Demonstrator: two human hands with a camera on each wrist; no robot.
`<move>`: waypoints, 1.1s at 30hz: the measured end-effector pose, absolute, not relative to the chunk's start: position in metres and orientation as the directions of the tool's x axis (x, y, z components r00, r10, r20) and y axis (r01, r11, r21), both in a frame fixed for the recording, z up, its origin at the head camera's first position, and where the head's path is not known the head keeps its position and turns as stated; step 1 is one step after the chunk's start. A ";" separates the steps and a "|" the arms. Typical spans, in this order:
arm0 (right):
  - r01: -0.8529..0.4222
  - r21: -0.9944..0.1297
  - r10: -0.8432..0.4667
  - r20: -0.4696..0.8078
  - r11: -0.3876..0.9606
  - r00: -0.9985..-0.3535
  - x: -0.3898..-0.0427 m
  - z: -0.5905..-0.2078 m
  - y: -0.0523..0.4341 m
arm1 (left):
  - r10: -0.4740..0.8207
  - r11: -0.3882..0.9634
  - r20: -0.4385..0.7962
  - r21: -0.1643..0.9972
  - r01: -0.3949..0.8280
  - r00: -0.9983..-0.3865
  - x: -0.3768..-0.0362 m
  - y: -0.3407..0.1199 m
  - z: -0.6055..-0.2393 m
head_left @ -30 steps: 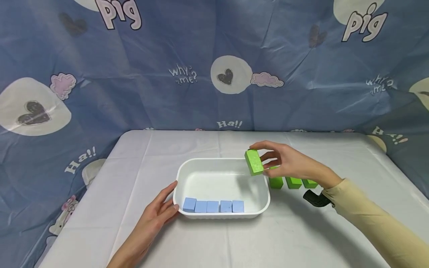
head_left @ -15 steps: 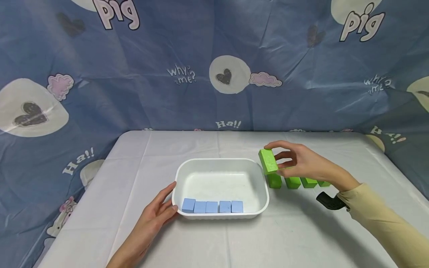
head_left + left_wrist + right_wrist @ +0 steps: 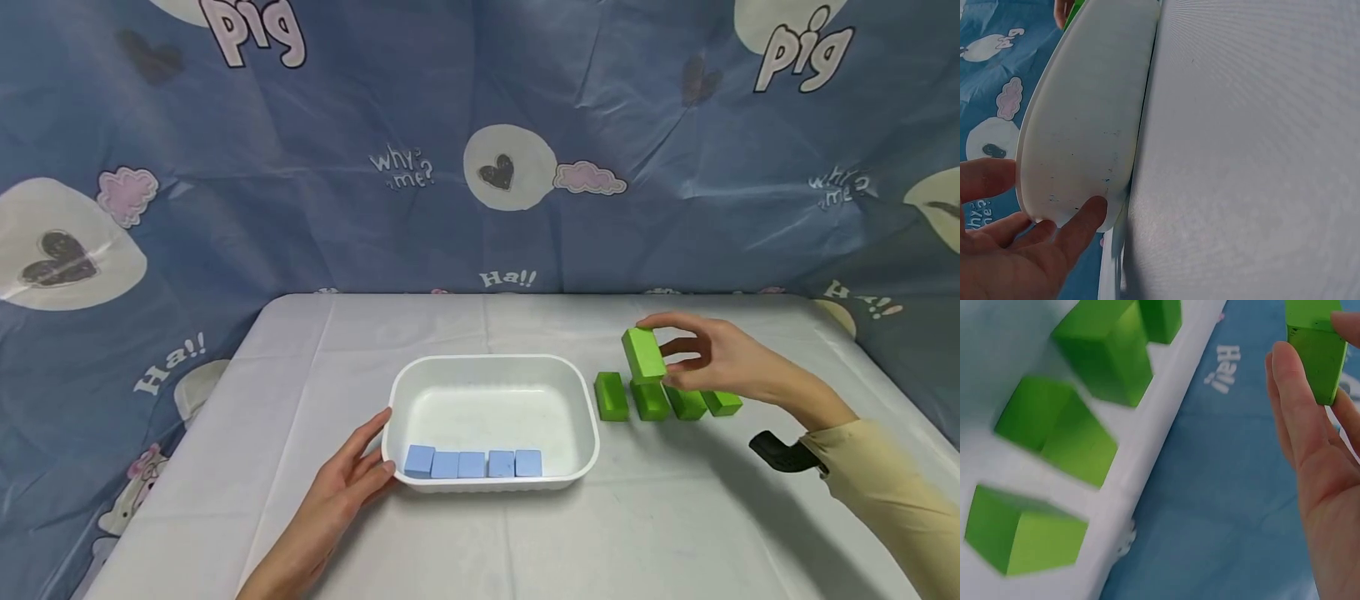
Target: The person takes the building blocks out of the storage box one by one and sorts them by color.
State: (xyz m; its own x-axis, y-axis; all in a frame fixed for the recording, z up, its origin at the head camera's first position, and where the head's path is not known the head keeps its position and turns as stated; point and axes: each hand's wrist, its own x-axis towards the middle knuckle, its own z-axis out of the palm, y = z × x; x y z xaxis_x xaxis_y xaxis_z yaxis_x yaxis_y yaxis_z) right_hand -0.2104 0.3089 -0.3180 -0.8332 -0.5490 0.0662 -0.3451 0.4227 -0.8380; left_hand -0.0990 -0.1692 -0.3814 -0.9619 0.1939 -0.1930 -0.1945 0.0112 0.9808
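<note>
My right hand (image 3: pixel 678 350) pinches a green block (image 3: pixel 643 354) by its end and holds it tilted just above a row of several green blocks (image 3: pixel 611 396) lying on the table to the right of a white tray (image 3: pixel 491 358). In the right wrist view the held green block (image 3: pixel 1316 356) sits between my fingertips, with the row of green blocks (image 3: pixel 1054 431) below. Several blue blocks (image 3: pixel 471 463) line the tray's near wall. My left hand (image 3: pixel 366 467) rests with straight fingers against the tray's near left corner; the left wrist view shows its fingers (image 3: pixel 1079 225) touching the tray wall (image 3: pixel 1085 125).
The table (image 3: pixel 450 542) has a white cloth and ends at a blue patterned backdrop (image 3: pixel 480 125) behind and on both sides. A black wrist strap (image 3: pixel 780 454) sits on my right forearm. Bare cloth lies in front of the tray.
My right hand has carried the green block rightward, from over the tray's far right corner to above the row of green blocks. The left hand and tray have stayed put.
</note>
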 end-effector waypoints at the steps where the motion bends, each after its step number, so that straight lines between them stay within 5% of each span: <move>1: -0.344 -0.836 -0.545 0.064 0.428 -0.836 -0.211 -0.318 0.313 | 0.191 0.014 -0.196 0.980 -0.197 -0.962 -0.099 -0.169 -0.381; 26: -0.226 -0.791 -0.364 0.004 0.569 -0.931 -0.201 -0.335 0.408 | 0.167 0.044 -0.216 0.976 -0.211 -0.962 -0.099 -0.167 -0.380; 33: -0.165 -0.850 -0.384 -0.048 0.501 -0.922 -0.195 -0.348 0.433 | 0.158 0.052 -0.228 0.974 -0.222 -0.961 -0.099 -0.166 -0.380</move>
